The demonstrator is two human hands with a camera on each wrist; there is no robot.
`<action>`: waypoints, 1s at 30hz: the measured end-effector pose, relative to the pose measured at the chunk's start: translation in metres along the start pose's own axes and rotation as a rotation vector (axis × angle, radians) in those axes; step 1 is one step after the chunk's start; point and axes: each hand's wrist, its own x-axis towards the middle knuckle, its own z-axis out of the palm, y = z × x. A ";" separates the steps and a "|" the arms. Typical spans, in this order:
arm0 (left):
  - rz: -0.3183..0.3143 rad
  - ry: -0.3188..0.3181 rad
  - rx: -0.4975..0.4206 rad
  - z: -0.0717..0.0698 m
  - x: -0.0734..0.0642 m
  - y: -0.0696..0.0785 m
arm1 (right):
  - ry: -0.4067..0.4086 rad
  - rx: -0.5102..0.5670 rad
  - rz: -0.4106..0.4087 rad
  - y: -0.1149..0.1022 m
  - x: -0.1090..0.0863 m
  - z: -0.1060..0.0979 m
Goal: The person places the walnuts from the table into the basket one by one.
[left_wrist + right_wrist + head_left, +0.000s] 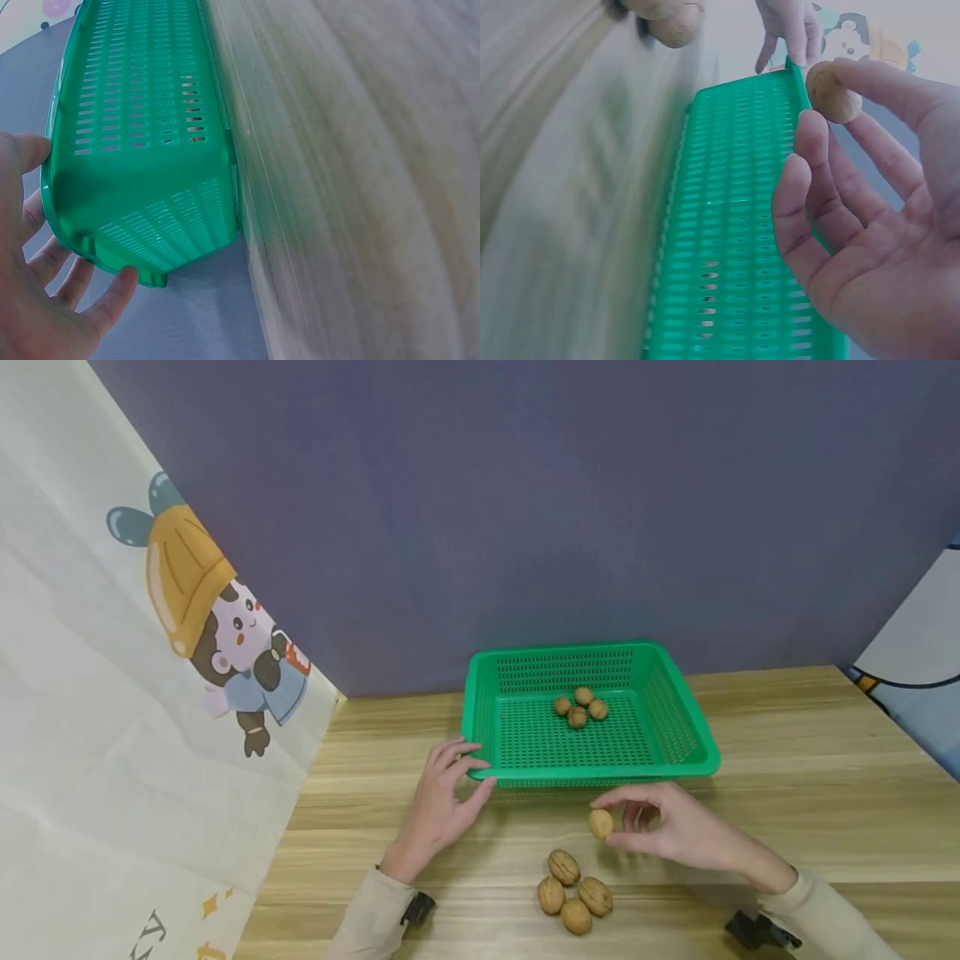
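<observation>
A green plastic basket [592, 772] with slotted walls stands on the table, with several walnuts [577, 717] on its floor. At its near left corner, my left hand [442, 806] rests spread fingers on the rim, the thumb beside the front edge. The left wrist view shows these fingers [73, 281] lying along the rim at the corner. My right hand [678, 827] pinches a pale walnut [601, 823] between thumb and fingertip, just in front of the basket; the right wrist view shows this walnut [832, 93] close up. Several loose walnuts [577, 916] lie on the table between both forearms.
The wooden table [360, 760] meets a dark blue-grey wall panel [525, 510] right behind the basket. A white sheet with a cartoon figure [240, 627] borders the left side. Another printed sheet [915, 635] edges the right.
</observation>
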 end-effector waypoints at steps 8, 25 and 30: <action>0.010 0.003 0.008 0.001 -0.001 -0.001 | -0.005 -0.049 0.037 -0.022 0.010 -0.021; 0.020 0.012 0.027 0.001 0.000 -0.001 | -0.027 -0.162 0.127 -0.036 0.074 -0.121; 0.020 0.011 0.024 0.001 0.000 -0.001 | -0.039 -0.122 0.210 -0.029 0.108 -0.141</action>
